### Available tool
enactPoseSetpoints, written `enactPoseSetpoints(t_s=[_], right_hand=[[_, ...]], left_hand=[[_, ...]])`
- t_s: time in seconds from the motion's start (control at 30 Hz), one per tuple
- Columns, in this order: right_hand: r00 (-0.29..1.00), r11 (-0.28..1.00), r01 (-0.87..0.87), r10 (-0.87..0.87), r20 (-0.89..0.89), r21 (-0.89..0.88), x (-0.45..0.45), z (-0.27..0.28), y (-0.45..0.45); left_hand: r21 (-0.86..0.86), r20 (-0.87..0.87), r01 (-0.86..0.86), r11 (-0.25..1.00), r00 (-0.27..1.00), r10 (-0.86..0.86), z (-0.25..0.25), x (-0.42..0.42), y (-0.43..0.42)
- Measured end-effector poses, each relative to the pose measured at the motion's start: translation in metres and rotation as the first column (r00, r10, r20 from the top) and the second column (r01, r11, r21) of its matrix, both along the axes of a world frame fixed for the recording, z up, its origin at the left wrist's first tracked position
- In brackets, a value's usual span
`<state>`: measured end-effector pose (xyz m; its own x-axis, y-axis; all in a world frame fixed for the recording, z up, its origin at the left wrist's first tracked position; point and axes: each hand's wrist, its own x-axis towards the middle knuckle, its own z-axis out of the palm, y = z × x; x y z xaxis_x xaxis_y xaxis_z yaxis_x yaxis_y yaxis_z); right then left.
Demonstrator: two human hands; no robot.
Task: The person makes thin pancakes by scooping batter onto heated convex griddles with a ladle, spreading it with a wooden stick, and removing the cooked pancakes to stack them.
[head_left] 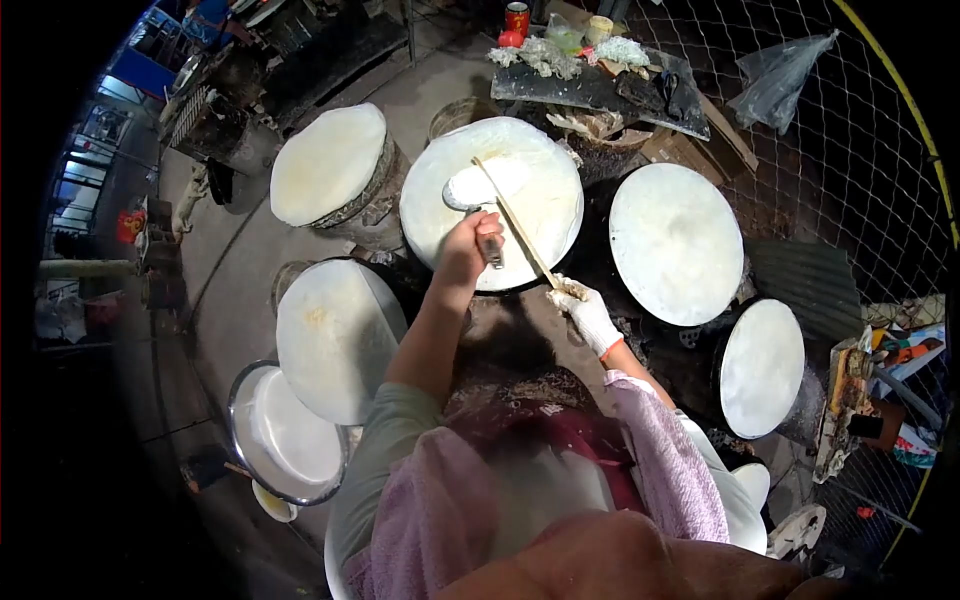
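Upper centre: ladle [457,200] and stick [517,224] over white disc [430,165]

Bare left hand [470,243] grips the ladle; gloved right hand [588,314] holds the stick's lower end. Spreading seems in hand; the next stroke likely calls for a level ladle.

Middle disc [556,195] lies open along its right; stick [512,218] and ladle [461,191] block its centre.
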<state>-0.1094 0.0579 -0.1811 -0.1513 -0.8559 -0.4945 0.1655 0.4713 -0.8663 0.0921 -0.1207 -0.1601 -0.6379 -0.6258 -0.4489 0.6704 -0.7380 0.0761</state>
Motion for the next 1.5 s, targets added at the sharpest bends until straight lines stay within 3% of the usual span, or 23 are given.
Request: enactPoseSetpoints(t_s=[0.03, 0.13, 0.17, 0.2, 0.23, 0.27, 0.3, 0.33, 0.4, 0.43, 0.47, 0.63, 0.77, 0.87, 0.97, 1.07, 1.1, 1.2, 1.3, 1.33, 1.4, 1.43, 1.5], right_hand=[[1.0, 0.999, 0.001, -0.001, -0.001, -0.05, -0.006, -0.008, 0.003], [0.945, 0.898, -0.019, -0.127, -0.3, -0.439, -0.023, 0.009, 0.02], [0.939, 0.872, 0.133, -0.262, -0.22, -0.47, -0.02, 0.034, 0.019], [0.925, 0.903, 0.163, -0.281, -0.258, -0.397, -0.025, 0.045, 0.021], [0.872, 0.918, 0.069, -0.245, -0.424, -0.39, -0.036, 0.027, 0.022], [0.79, 0.928, -0.023, -0.211, -0.576, -0.372, -0.044, 0.011, 0.022], [0.64, 0.971, -0.121, -0.083, -0.764, -0.207, -0.041, 0.032, 0.02], [0.485, 0.957, -0.244, -0.022, -0.874, -0.159, -0.052, -0.008, 0.023], [0.219, 0.939, -0.323, 0.197, -0.956, 0.119, -0.042, 0.018, 0.016], [0.114, 0.925, -0.336, 0.229, -0.967, 0.179, -0.043, 0.003, 0.013], [0.124, 0.931, -0.319, 0.228, -0.966, 0.179, -0.045, -0.002, 0.008], [0.198, 0.945, -0.277, 0.232, -0.952, 0.173, -0.054, -0.013, -0.015], [0.394, 0.908, -0.374, 0.339, -0.854, 0.188, -0.051, 0.009, -0.018], [0.448, 0.932, -0.321, 0.305, -0.84, 0.168, -0.034, 0.015, -0.001], [0.477, 0.946, -0.319, 0.215, -0.852, 0.06, -0.019, 0.0, 0.018], [0.597, 0.964, -0.262, 0.191, -0.779, 0.036, 0.004, 0.019, 0.031], [0.602, 0.967, -0.249, 0.108, -0.791, -0.058, 0.007, 0.007, 0.036], [0.766, 0.986, -0.053, -0.06, -0.64, -0.156, 0.019, -0.008, 0.041], [0.85, 0.984, -0.074, -0.023, -0.526, -0.164, 0.066, -0.017, 0.062], [0.796, 0.974, -0.169, 0.046, -0.604, -0.148, 0.085, -0.02, 0.074], [0.927, 0.974, -0.094, 0.011, -0.375, -0.205, 0.149, 0.019, 0.09], [0.966, 0.951, -0.03, -0.051, -0.253, -0.307, 0.167, 0.005, 0.089], [0.979, 0.967, -0.143, 0.106, -0.176, -0.21, 0.203, 0.015, 0.074]], left_hand=[[-0.007, -0.162, -0.03, 1.0, 0.986, 0.028, -0.004, 0.018, 0.005], [0.004, -0.603, -0.121, 0.993, 0.792, 0.099, -0.01, 0.062, 0.034], [-0.064, -0.509, -0.13, 0.989, 0.857, 0.08, 0.003, 0.065, 0.047], [-0.126, -0.407, -0.135, 0.983, 0.911, 0.073, 0.028, 0.068, 0.065], [-0.182, -0.296, -0.133, 0.974, 0.952, 0.074, 0.046, 0.07, 0.077], [-0.159, -0.326, -0.12, 0.98, 0.943, 0.063, 0.052, 0.073, 0.081], [-0.149, -0.358, -0.105, 0.983, 0.933, 0.045, 0.058, 0.076, 0.078], [-0.139, -0.389, -0.089, 0.986, 0.921, 0.028, 0.065, 0.078, 0.074], [-0.094, -0.395, -0.087, 0.992, 0.917, 0.043, 0.074, 0.081, 0.078], [-0.088, -0.395, -0.085, 0.992, 0.917, 0.044, 0.075, 0.083, 0.082], [-0.084, -0.395, -0.084, 0.993, 0.917, 0.044, 0.077, 0.084, 0.087], [-0.166, -0.015, -0.258, 0.952, 0.966, 0.259, 0.105, 0.104, 0.152], [-0.15, 0.03, -0.349, 0.925, 0.934, 0.357, 0.12, 0.138, 0.202], [-0.17, 0.076, -0.416, 0.893, 0.898, 0.433, 0.114, 0.17, 0.238], [-0.196, 0.192, -0.481, 0.855, 0.836, 0.514, 0.142, 0.19, 0.263], [-0.208, 0.018, -0.512, 0.833, 0.85, 0.527, 0.137, 0.235, 0.284], [-0.166, 0.059, -0.525, 0.835, 0.84, 0.54, 0.139, 0.249, 0.293], [-0.187, 0.038, -0.528, 0.829, 0.839, 0.543, 0.137, 0.299, 0.321], [-0.199, 0.171, -0.541, 0.817, 0.802, 0.573, 0.136, 0.355, 0.35], [-0.201, 0.166, -0.544, 0.815, 0.801, 0.575, 0.136, 0.372, 0.359], [-0.193, 0.146, -0.553, 0.811, 0.801, 0.581, 0.135, 0.402, 0.379], [-0.155, 0.251, -0.608, 0.779, 0.738, 0.626, 0.142, 0.409, 0.386], [-0.185, 0.231, -0.594, 0.783, 0.748, 0.622, 0.129, 0.436, 0.403]])
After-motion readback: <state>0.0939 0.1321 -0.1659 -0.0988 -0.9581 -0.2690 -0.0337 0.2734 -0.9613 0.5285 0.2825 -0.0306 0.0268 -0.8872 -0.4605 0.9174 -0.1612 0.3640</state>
